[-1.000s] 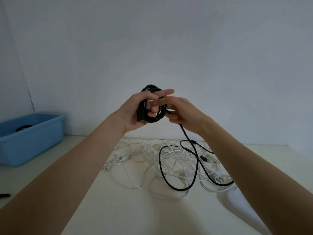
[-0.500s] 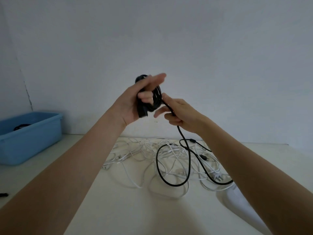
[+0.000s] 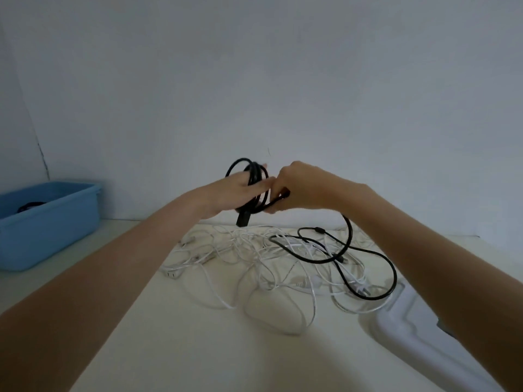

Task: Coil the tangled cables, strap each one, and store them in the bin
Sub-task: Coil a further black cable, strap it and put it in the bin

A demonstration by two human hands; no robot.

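Black rubber power cable (image 3: pixel 256 176), partly wound into a loose coil, is being held up in the air above the far middle of the pale cream table (image 3: pixel 198 335). Left hand (image 3: pixel 236 192) is carrying the coil: loops are passing around its fingers, which are lying fairly straight and pointing right, with a blocky black plug end (image 3: pixel 242 218) hanging just below the palm. Right hand (image 3: pixel 300 188) is meeting it fingertip to fingertip, fingers curled and pinching the free run of the same cable right beside the coil.

From that pinch the loose black tail (image 3: pixel 368 267) is dropping down to the table and looping across the right part of the surface, lying over a tangled heap of thin white cables (image 3: pixel 254 256) spread over the middle of the table toward its far edge.

Light blue plastic bin (image 3: pixel 56 222) is sitting at the far left edge of the table, well apart from the hands; something dark is lying inside it, too hidden to identify. White moulded plastic piece (image 3: pixel 410 326) is resting near the right edge, partly under the right forearm, touching the outermost white loops.
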